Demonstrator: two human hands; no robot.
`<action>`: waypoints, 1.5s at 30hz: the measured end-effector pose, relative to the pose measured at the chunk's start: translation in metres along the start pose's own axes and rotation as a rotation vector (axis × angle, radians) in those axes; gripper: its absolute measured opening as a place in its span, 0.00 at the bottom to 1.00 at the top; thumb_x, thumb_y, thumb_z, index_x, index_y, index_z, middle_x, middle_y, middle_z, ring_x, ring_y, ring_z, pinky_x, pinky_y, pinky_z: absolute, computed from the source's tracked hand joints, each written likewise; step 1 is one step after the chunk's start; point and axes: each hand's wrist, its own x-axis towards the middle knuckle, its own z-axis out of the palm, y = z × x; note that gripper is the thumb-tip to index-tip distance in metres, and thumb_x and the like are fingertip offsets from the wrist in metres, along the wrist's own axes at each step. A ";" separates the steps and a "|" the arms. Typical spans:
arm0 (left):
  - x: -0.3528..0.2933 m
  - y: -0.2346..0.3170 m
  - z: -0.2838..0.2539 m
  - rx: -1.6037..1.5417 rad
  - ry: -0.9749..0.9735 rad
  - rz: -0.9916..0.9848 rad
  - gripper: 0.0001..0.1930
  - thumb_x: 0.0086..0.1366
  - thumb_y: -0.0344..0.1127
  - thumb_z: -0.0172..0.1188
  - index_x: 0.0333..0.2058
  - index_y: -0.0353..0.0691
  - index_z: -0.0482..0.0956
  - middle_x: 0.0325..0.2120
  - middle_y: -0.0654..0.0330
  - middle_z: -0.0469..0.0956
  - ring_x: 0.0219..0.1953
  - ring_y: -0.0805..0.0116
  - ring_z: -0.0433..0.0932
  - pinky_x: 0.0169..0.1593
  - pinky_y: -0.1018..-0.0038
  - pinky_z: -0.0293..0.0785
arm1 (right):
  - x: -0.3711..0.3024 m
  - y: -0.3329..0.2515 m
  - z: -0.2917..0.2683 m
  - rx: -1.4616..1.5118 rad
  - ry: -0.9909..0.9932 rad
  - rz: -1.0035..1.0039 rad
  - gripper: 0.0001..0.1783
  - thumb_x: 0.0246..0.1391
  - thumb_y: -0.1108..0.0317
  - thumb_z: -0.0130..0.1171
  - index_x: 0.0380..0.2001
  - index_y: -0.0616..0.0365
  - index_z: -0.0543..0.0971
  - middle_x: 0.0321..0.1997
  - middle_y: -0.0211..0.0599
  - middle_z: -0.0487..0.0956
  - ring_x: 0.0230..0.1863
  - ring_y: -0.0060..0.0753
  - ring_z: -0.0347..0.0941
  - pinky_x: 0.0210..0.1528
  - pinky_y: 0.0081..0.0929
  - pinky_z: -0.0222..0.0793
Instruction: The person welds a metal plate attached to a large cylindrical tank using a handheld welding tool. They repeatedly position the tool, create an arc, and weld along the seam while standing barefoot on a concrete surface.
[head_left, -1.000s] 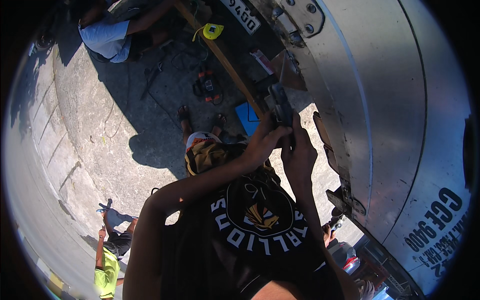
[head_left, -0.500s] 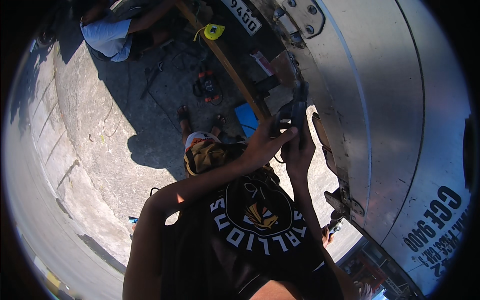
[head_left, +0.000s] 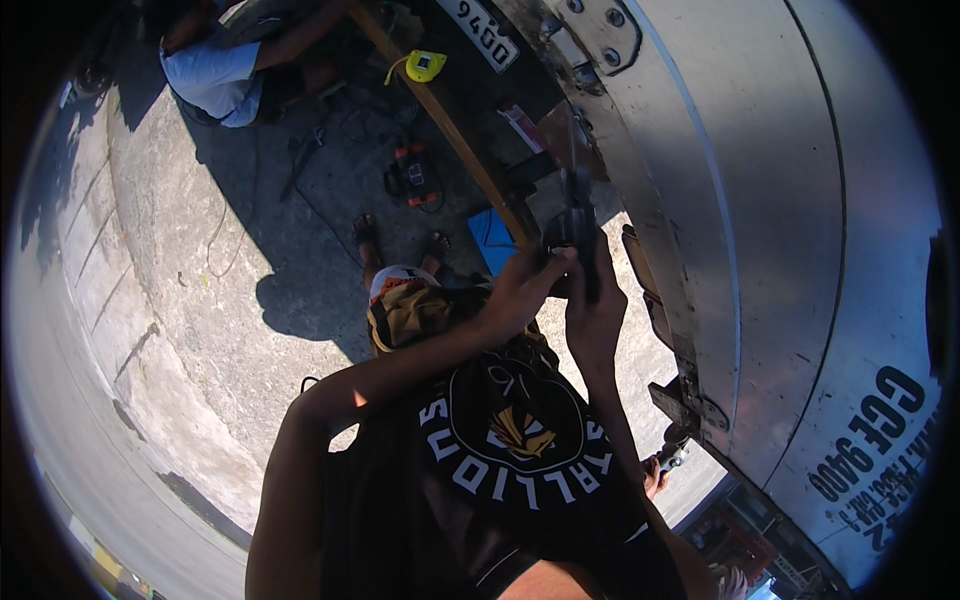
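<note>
The fingers of the left hand (head_left: 525, 285) are wrapped on the near end of a dark tool (head_left: 572, 225), and those of the right hand (head_left: 598, 305) close on it from the right, so both appear to be grasping the one thing, held out in front of the body and pointing away from it. The tool's far end is blurred, so its exact kind and what its tip meets cannot be told; with all the grip gathered at one end, a knock there could lever it loose or pinch a thumb. To the right, the edge of the large silvery metal panel (head_left: 760, 200) and the brownish plate (head_left: 590, 152) near the tip could catch the tool if the wrists swung wide. On the left, the wooden beam (head_left: 455, 130) ends near the left hand in this view; should an elbow bump it, or the crouching co-worker (head_left: 215, 80) at its far part shift it, the yellow tape measure (head_left: 425, 66) seen against it could slide off. Lower down, a slipped tool could strike the blue panel (head_left: 490, 238) or the sandalled feet (head_left: 365, 230), and the thin cable (head_left: 325, 218) on the concrete (head_left: 170, 220) beside one foot could snag a step.
</note>
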 end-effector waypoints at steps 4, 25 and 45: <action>0.001 -0.001 0.000 -0.049 -0.012 -0.004 0.19 0.72 0.44 0.54 0.48 0.31 0.70 0.36 0.59 0.77 0.40 0.72 0.79 0.47 0.72 0.78 | 0.002 0.001 0.000 0.011 -0.016 0.009 0.27 0.67 0.64 0.50 0.64 0.66 0.64 0.44 0.56 0.82 0.42 0.46 0.83 0.41 0.34 0.77; 0.001 -0.005 -0.001 -0.014 -0.008 -0.042 0.20 0.72 0.44 0.54 0.50 0.30 0.69 0.36 0.58 0.78 0.40 0.70 0.80 0.47 0.71 0.79 | -0.004 0.011 -0.001 -0.016 -0.001 0.002 0.26 0.66 0.66 0.50 0.64 0.63 0.64 0.44 0.53 0.82 0.43 0.44 0.82 0.41 0.34 0.76; -0.008 -0.011 0.006 -0.051 0.021 -0.087 0.17 0.74 0.44 0.49 0.37 0.32 0.74 0.28 0.58 0.78 0.33 0.70 0.80 0.43 0.72 0.78 | -0.014 0.014 -0.009 -0.107 -0.005 -0.043 0.26 0.66 0.67 0.51 0.65 0.60 0.65 0.47 0.56 0.80 0.47 0.52 0.80 0.44 0.38 0.76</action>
